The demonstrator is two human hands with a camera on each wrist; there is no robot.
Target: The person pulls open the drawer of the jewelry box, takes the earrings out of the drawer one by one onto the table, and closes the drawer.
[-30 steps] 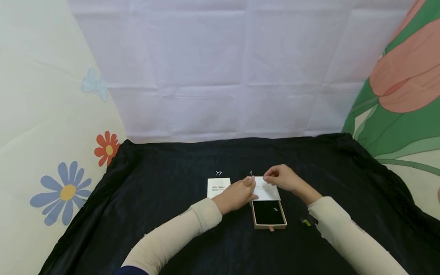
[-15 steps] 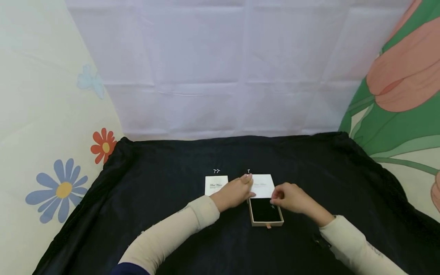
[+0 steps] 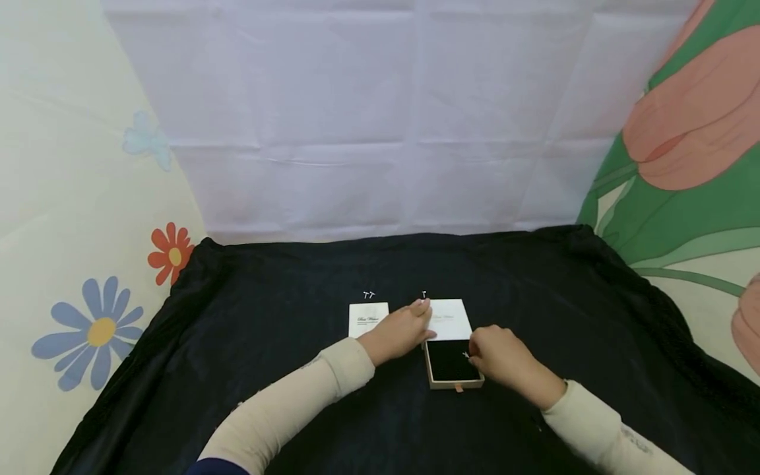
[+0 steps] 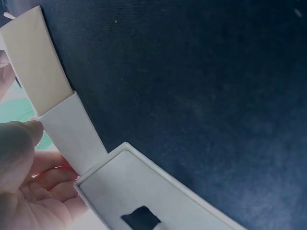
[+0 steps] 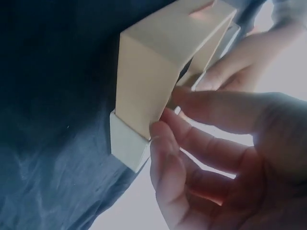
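Note:
A small gift box stands on the black cloth, its white sleeve point(image 3: 449, 319) at the back and its black-lined drawer point(image 3: 456, 384) pulled out toward me. With thumb and fingers my left hand point(image 3: 396, 333) grips the sleeve's left side. A small silver piece point(image 3: 466, 355) lies on the black lining near the drawer's right wall. Right above it, the right hand point(image 3: 501, 355) reaches over that wall with curled fingers. In the right wrist view its fingertips point(image 5: 163, 132) pinch together at the drawer's edge, with a tiny pale bit point(image 5: 178, 110) between them, partly hidden.
Left of the sleeve stands a second white box point(image 3: 367, 318) with printed lettering, partly behind my left hand. Two small silver T-shaped pieces point(image 3: 369, 295) lie beyond it. Another T-shaped piece point(image 3: 424, 294) lies behind the sleeve. A white sheet point(image 3: 350, 132) hangs behind.
The right hand has moved from over the white sleeve toward me and down to the drawer's right side. My left hand keeps its hold. The whole view has shifted slightly.

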